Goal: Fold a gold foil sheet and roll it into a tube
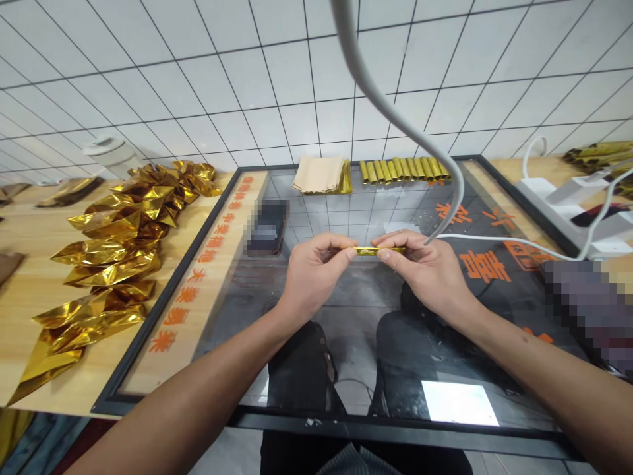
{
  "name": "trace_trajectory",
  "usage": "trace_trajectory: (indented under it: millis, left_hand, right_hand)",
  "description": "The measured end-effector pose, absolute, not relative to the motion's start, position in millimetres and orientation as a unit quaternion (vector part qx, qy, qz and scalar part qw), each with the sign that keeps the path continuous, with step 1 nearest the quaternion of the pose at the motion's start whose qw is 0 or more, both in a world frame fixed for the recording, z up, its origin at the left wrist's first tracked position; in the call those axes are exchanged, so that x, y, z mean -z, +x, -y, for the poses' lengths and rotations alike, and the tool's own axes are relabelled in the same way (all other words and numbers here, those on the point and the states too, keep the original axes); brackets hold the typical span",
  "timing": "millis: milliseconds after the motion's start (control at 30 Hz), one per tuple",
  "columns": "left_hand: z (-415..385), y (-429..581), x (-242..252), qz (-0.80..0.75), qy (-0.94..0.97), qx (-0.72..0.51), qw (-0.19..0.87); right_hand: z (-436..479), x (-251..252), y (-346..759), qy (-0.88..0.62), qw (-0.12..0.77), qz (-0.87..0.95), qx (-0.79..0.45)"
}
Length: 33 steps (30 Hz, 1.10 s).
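Both hands meet over the glass tabletop, pinching a thin rolled tube of gold foil paper (366, 251) that lies level between them. My left hand (319, 270) grips its left end between thumb and fingers. Its right end sits in the pinch of my right hand (420, 264), whose fingertips partly cover it. Beyond the hands, a stack of foil paper sheets (319, 174) rests with the tan backing up. Beside that stack stretches a row of finished-looking gold paper rolls (405, 170).
Folded gold foil pieces (119, 244) spread over the wood at left. A phone (270, 227) lies on the black-framed glass (297, 303). A grey cable or lamp arm (376, 105) curves down before the view. A white power strip (564, 204) sits right.
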<state>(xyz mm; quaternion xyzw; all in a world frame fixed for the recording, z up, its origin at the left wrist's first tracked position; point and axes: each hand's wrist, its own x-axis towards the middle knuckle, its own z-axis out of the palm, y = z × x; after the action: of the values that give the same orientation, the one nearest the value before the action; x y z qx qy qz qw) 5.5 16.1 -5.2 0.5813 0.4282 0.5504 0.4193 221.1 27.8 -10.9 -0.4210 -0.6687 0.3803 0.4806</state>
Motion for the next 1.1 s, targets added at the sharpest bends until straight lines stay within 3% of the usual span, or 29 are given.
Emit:
trace_trajectory:
  millis: [367,1100]
  left_hand:
    - [-14.8,2.8,1.8,-0.413,0.68,-0.522,0.308]
    - [-9.4,1.4,-2.0,-0.418,0.723,-0.492,0.247]
  right_hand:
    - [-25.3,5.4,217.7,-0.412,0.477,0.672,-0.389]
    - [-27.5,2.1,215.7,-0.425,0.455,0.668,-0.407]
